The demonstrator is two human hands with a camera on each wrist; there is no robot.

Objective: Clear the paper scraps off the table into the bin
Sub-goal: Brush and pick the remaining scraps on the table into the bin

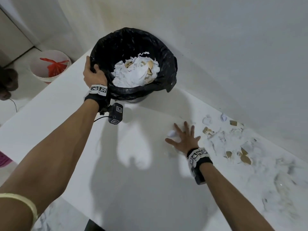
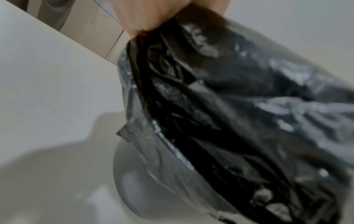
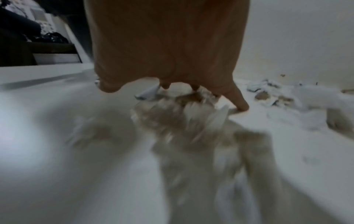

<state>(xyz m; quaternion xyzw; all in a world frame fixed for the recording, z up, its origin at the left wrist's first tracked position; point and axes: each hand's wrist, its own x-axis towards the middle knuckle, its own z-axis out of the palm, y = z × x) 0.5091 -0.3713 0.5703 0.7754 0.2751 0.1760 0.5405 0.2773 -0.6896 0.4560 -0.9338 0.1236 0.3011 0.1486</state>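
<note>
Fingers of the left hand [image 1: 93, 73] were curled over the rim of the bin [image 1: 168, 64], while the right hand [image 1: 184, 139] was spread flat on the table [image 1: 133, 189] over a small clump of scraps. Most paper scraps [image 1: 233, 142] were strewn in a band along the wall, to the right of that hand, which was judged nearer; the bin stood ahead and to its left.

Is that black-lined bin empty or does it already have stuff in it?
Partly filled: a heap of paper scraps lies inside the bin.
</note>
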